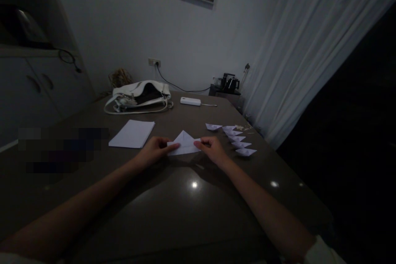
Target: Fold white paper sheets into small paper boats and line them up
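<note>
A partly folded sheet of white paper (185, 144), with a triangular peak above a flat lower band, is held between my two hands over the table. My left hand (157, 148) pinches its left end, thumb on the near face. At the right end, my right hand (213, 148) grips it the same way. The fingers behind the paper are hidden. To the right stand several folded paper boats (241, 145), most in a slanting row, with a single boat (213, 127) a little apart. A stack of white paper (132, 134) lies left of my left hand.
On the dark table (173, 210), a white handbag (139, 97) sits at the back left. A white power bank (190, 101) with a short cable lies at the back. Small scraps (243, 127) lie by the right edge, near a white curtain (287, 49). A black kettle (231, 84) stands beyond.
</note>
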The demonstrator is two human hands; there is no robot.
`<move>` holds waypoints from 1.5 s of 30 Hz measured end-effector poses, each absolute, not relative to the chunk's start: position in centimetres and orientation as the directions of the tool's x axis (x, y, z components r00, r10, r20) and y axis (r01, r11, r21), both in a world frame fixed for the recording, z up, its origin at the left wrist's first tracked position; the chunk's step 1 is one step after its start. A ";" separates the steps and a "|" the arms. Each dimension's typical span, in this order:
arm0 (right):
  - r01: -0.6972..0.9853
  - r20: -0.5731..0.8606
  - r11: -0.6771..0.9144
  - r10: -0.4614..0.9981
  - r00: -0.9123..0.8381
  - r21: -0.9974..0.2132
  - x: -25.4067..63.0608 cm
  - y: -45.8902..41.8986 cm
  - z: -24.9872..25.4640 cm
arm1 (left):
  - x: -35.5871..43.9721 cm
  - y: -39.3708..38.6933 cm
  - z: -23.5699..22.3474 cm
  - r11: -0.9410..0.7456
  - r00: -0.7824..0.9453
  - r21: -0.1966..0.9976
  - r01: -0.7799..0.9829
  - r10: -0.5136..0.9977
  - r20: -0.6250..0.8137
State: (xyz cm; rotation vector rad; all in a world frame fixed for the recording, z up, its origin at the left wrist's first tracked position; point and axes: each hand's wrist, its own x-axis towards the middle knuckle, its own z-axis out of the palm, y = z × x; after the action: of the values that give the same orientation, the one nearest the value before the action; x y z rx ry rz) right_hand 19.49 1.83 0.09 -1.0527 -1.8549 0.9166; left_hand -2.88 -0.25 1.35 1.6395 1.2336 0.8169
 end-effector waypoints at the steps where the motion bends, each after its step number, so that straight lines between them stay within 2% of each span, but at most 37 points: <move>1: 0.326 0.294 0.396 0.900 -0.320 -0.858 19.5 1.9 0.1 | -3.0 -0.1 1.3 -0.097 0.284 0.933 0.347 0.959 -0.006; 18: 0.270 0.258 0.331 0.927 -0.272 -0.904 19.7 2.4 -0.5 | -3.4 -0.1 1.6 -0.209 0.274 0.884 0.419 0.957 0.096; 21: 0.269 0.240 0.317 0.929 -0.281 -0.910 19.6 2.2 -0.6 | -3.2 -0.4 1.6 -0.324 0.271 0.857 0.400 0.935 0.227; 24: 0.263 0.203 0.290 0.927 -0.314 -0.920 19.4 2.0 -0.9 | -3.0 -0.7 1.6 -0.472 0.325 0.770 0.429 0.876 0.356; 27: 0.228 0.157 0.247 0.923 -0.352 -0.942 19.2 1.9 -1.2 | -2.9 -0.9 1.5 -0.507 0.404 0.703 0.499 0.854 0.328; 30: 0.190 0.129 0.213 0.917 -0.377 -0.958 19.0 1.7 -1.2 | -2.9 -0.9 1.4 -0.498 0.424 0.685 0.532 0.857 0.294; 35: 0.095 0.128 0.173 0.923 -0.363 -0.980 18.6 1.3 -0.8 | -2.8 -1.0 1.3 -0.533 0.418 0.676 0.508 0.839 0.347; 39: 0.046 0.070 0.091 0.937 -0.341 -0.995 18.4 1.2 -0.8 | -2.7 -1.1 1.3 -0.572 0.450 0.635 0.519 0.815 0.366; 45: 0.001 0.089 0.097 0.918 -0.387 -0.995 18.5 0.7 -0.3 | -2.7 -0.9 1.2 -0.549 0.438 0.676 0.492 0.827 0.353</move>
State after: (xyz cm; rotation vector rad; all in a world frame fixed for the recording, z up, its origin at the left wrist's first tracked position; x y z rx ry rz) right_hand 18.46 0.70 -0.29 -0.9380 -1.5533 1.4084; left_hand -2.71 -0.94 1.16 2.2145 1.1084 0.9293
